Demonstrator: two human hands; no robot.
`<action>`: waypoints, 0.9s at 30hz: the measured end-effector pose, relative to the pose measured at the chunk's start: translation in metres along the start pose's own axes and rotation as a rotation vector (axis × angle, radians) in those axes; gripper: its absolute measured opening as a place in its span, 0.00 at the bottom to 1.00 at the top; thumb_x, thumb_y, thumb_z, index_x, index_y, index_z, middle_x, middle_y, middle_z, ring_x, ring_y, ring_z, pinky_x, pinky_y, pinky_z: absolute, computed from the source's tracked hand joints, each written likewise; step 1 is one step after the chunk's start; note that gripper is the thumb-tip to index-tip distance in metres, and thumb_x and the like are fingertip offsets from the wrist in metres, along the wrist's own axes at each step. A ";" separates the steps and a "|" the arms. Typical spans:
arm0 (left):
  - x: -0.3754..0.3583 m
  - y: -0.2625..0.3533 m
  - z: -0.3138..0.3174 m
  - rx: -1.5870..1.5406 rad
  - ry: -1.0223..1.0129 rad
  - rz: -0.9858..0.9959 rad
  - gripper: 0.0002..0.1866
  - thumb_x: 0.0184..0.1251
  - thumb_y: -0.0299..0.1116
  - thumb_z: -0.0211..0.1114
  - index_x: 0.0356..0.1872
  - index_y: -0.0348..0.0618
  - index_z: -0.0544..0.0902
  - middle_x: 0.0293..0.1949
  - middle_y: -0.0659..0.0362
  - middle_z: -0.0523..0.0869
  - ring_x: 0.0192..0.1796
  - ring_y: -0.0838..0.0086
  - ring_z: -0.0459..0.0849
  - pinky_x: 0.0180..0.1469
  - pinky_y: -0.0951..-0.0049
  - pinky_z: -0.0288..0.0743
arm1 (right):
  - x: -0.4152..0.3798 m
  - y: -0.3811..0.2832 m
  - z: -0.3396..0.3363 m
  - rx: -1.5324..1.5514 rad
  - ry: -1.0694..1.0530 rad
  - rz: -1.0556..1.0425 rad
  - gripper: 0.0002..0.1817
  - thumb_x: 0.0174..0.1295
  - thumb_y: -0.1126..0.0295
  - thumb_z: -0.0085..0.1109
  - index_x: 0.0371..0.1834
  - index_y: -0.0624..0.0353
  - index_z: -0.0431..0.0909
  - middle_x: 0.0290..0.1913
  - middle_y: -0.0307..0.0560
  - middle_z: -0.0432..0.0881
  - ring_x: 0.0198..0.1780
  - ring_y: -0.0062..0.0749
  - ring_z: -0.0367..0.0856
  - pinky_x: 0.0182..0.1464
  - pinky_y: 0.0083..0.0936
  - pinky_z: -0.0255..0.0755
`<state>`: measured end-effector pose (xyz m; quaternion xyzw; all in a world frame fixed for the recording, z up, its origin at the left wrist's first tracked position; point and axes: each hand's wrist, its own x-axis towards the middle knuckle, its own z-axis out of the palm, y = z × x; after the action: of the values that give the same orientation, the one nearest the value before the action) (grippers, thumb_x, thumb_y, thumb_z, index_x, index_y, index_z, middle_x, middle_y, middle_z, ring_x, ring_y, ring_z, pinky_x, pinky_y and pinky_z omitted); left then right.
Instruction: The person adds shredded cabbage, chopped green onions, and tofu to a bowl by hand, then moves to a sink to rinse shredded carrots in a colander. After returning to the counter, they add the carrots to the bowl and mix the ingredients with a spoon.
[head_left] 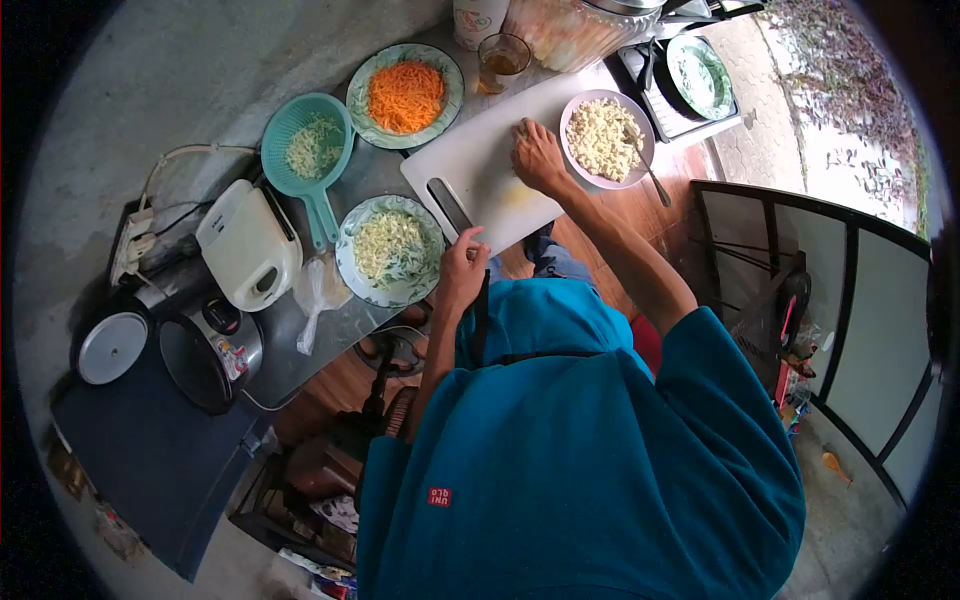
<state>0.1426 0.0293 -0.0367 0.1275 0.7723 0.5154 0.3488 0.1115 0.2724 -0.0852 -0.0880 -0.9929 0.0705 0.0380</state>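
Note:
My right hand (538,157) is over the white cutting board (490,150), its fingers curled down toward the surface; whatever may be in them is hidden. Just right of it stands a pale plate (567,150) of small, pale chopped pieces (603,135), with a spoon (652,178) leaning in it. At the board's near left corner is my left hand (466,262), fingers loosely bent and apart, with nothing visible in them. A yellowish wet patch (517,192) marks the board. Left of that hand, a patterned plate (345,262) holds pale green shredded vegetable (388,245).
Shredded carrot (405,97) fills another plate at the back. Beside it are a green strainer (277,130) with pale shreds, and a glass (502,62) of brown liquid. A white sandwich maker (250,245) and rice cooker (212,350) stand left. A pan (700,78) sits on the stove at right.

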 end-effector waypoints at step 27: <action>0.009 0.002 0.001 0.084 -0.153 -0.011 0.19 0.67 0.33 0.57 0.57 0.40 0.73 0.36 0.53 0.86 0.32 0.73 0.84 0.38 0.72 0.77 | -0.049 -0.036 -0.005 0.432 -0.079 0.721 0.50 0.50 0.51 0.68 0.69 0.63 0.48 0.52 0.72 0.61 0.47 0.69 0.74 0.46 0.49 0.74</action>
<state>0.1367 0.0361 -0.0393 0.1767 0.7650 0.4693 0.4041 0.1542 0.2294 -0.0784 -0.4170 -0.8616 0.2891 -0.0097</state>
